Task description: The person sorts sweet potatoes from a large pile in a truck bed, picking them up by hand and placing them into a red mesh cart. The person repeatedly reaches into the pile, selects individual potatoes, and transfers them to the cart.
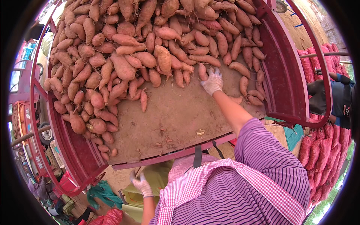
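Sweet potatoes (123, 66) lie heaped on the flat bed (168, 118) of a red cart. My right hand (213, 82), in a thin pale glove, reaches onto the bed at the near edge of the heap. Its fingers are spread beside a small upright sweet potato (202, 72); whether they press on it is unclear. My left hand (141, 184), gloved too, hangs below the bed's near edge with fingers apart and nothing in it. Under it is a yellow-green sack (157, 180).
Red side walls (287, 67) with tube rails flank the bed. At right, filled red mesh sacks (320, 152) are stacked, and another person (337, 95) stands by them. A teal cloth (104, 194) and a red mesh bag (111, 216) lie at lower left.
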`<state>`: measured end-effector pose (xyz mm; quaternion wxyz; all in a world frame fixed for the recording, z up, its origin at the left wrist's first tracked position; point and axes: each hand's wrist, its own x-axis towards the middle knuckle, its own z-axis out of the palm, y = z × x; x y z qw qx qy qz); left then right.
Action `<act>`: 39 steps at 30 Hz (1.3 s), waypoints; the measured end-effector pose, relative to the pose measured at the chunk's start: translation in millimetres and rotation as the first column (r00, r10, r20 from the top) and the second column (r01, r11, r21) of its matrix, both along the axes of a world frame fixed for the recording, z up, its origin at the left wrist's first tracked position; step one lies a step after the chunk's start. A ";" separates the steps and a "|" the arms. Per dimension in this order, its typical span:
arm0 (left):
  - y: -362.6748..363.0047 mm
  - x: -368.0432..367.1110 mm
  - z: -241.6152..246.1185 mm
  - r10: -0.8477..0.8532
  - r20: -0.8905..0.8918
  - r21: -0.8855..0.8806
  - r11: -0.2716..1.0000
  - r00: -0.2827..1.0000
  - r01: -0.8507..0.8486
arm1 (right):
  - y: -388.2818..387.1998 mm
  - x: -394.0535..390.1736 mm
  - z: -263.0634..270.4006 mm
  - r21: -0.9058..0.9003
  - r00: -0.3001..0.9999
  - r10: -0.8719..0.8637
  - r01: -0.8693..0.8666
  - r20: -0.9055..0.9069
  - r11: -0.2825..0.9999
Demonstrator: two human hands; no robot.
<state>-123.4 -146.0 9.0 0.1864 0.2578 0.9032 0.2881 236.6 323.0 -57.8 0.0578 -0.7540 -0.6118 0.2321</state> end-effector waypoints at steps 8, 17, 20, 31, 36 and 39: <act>223.2 129.8 23.9 -0.355 0.841 0.339 0.934 0.408 0.113 | -100.5 15.4 85.7 -0.497 -0.502 -0.615 -0.363 -0.608 0.788; 235.3 226.7 80.9 -0.325 0.946 0.325 0.944 0.003 -0.063 | -186.0 25.7 117.2 -0.390 0.053 -0.394 -0.307 -0.918 0.868; 189.8 233.7 47.9 -0.348 0.937 0.349 0.919 0.038 -0.183 | -234.6 -4.4 119.1 0.133 0.654 0.460 -0.485 -0.601 0.864; -96.5 68.1 39.9 0.543 0.175 0.235 0.787 0.822 -0.570 | -291.7 54.7 122.5 -0.047 0.620 0.441 -0.611 -0.649 0.790; -148.5 19.9 38.0 0.494 0.044 0.353 0.806 0.868 -0.476 | -267.9 128.5 39.3 -0.076 0.838 0.138 -0.209 -0.528 0.975; -112.9 -22.5 34.1 0.459 -0.083 0.290 0.860 0.885 -0.419 | -236.6 177.5 12.3 0.034 0.966 0.099 -0.094 -0.238 0.995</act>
